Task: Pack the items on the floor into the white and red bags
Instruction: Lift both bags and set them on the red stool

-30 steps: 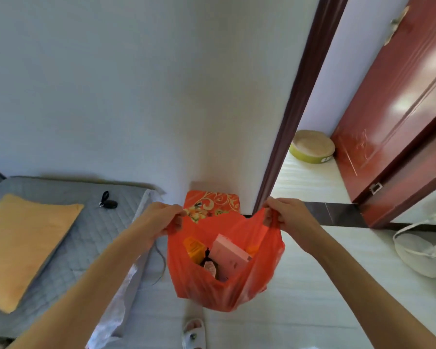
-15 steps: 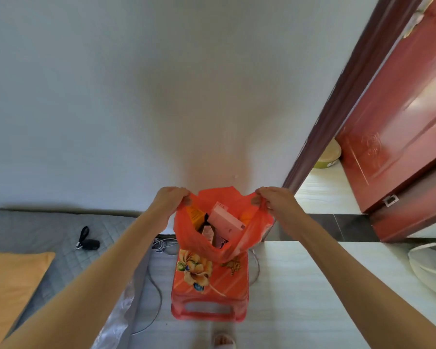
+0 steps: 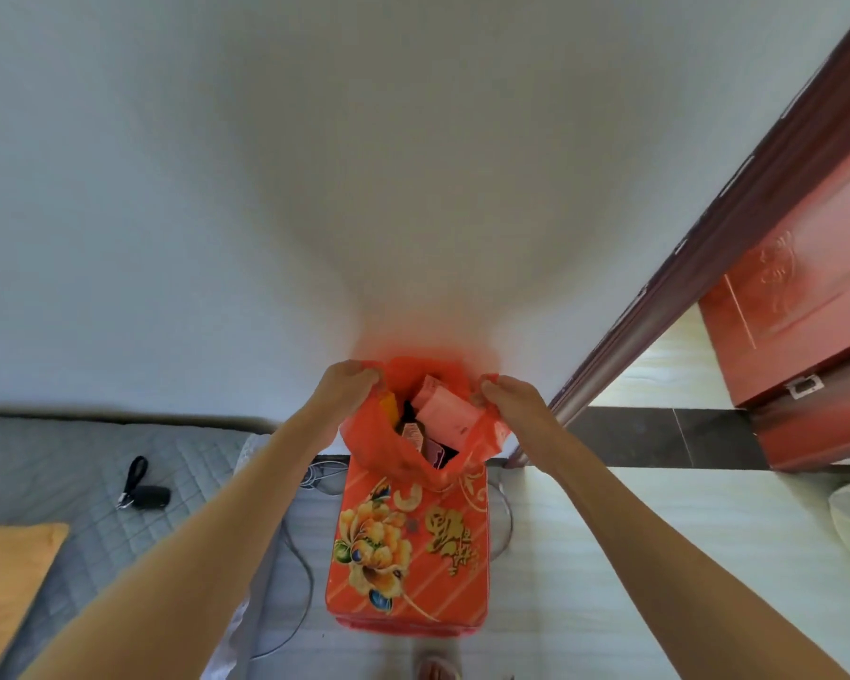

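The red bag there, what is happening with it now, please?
A person holds the red bag open, the left hand and right hand each gripping one side of its mouth. It hangs above a red flowered stool by the wall. A pink box and a dark bottle are already inside.

A home, prob. a bedroom. On the left, a low grey quilted mattress (image 3: 45,463) lies by the plain white wall (image 3: 216,188), w/ an orange pillow (image 3: 5,581) and a black car key (image 3: 143,493) on it. A red plastic stool w/ flower print (image 3: 408,547) stands on the pale floor (image 3: 634,522). A red wooden door (image 3: 805,311) is open at the right.
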`<state>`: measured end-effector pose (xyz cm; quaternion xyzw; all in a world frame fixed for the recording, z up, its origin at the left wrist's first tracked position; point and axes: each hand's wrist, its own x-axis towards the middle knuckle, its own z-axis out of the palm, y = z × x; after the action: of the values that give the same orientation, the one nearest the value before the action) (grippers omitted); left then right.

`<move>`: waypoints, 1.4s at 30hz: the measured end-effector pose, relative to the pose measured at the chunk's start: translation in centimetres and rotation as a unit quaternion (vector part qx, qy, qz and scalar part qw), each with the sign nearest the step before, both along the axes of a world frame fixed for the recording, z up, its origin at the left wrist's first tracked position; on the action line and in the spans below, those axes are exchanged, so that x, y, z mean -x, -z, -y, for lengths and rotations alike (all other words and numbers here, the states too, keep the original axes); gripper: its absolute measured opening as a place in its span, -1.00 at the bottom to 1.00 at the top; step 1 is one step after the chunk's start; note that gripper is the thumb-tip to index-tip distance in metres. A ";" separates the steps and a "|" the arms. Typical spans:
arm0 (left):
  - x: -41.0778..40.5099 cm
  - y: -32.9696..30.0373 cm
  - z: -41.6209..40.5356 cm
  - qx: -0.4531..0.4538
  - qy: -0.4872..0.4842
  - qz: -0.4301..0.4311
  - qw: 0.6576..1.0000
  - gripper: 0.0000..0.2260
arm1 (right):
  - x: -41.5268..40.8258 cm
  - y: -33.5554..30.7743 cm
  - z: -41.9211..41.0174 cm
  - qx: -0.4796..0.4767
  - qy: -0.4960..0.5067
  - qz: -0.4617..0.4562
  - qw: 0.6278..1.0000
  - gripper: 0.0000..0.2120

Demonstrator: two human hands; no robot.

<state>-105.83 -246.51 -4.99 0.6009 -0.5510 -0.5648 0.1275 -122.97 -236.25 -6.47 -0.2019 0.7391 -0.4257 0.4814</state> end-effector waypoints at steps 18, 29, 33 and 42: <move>-2.1 1.4 3.2 0.129 0.003 0.049 0.990 -0.73 | -0.9 0.0 3.7 -0.011 -0.077 -0.003 0.997 -0.68; -1.8 4.9 1.0 0.134 0.069 0.141 0.978 -0.78 | -1.0 3.3 2.4 -0.075 -0.122 -0.092 0.985 -0.79; -2.6 4.9 0.3 0.138 0.059 0.138 0.979 -0.77 | -0.7 3.6 1.5 -0.077 -0.116 -0.138 0.981 -0.85; -4.2 2.3 -1.6 0.193 0.091 0.144 0.966 -0.63 | 0.2 1.3 -1.2 -0.028 -0.049 -0.177 0.983 -0.65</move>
<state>-101.60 -244.95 -7.32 0.5869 -0.7148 -0.3645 0.1088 -123.16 -235.07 -7.76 -0.2964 0.8135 -0.3382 0.3687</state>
